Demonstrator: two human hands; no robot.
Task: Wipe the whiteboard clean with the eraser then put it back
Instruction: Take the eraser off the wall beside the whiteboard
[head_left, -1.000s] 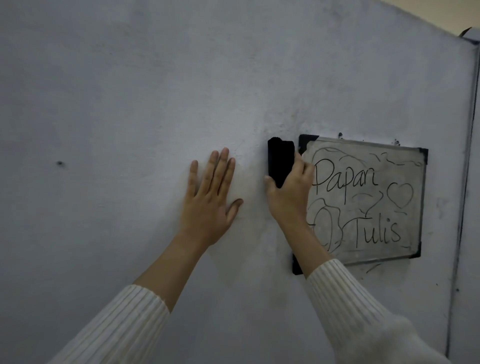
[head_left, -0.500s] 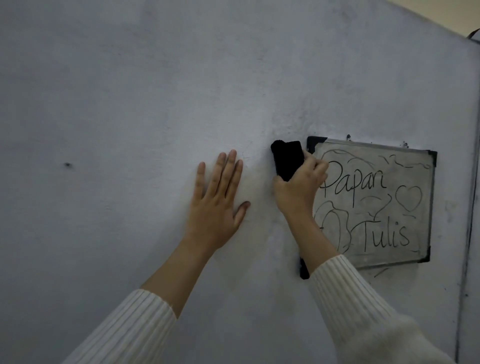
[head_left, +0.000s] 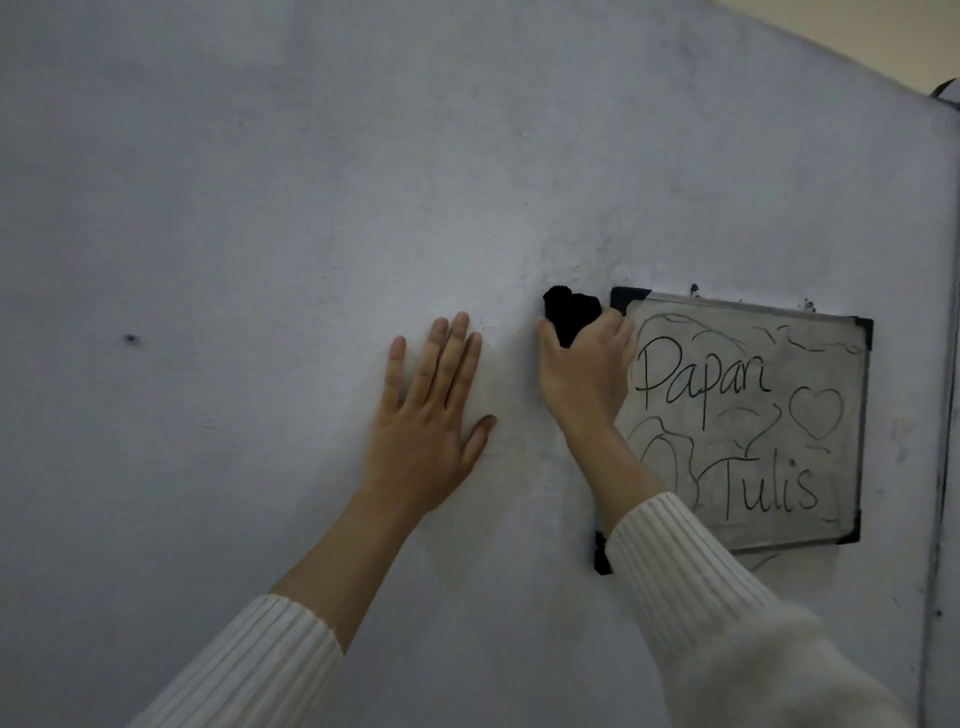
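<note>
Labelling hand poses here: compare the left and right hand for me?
The left hand lies open, flat on the wall; the right hand is closed around the black eraser. Left is clear of the whiteboard; right overlaps its left edge. Both wear cream ribbed sleeves.

The scene is dim, with a cold grey-blue cast across the wall (head_left: 260, 208). Soft shadows sit beneath the forearms (none hard-edged). The black eraser (head_left: 571, 317) reads as a featureless blot, its edges smeared. Wide-angle bending curves the wall's right border, and the nearest sleeve (head_left: 769, 670) is out of focus.
</note>
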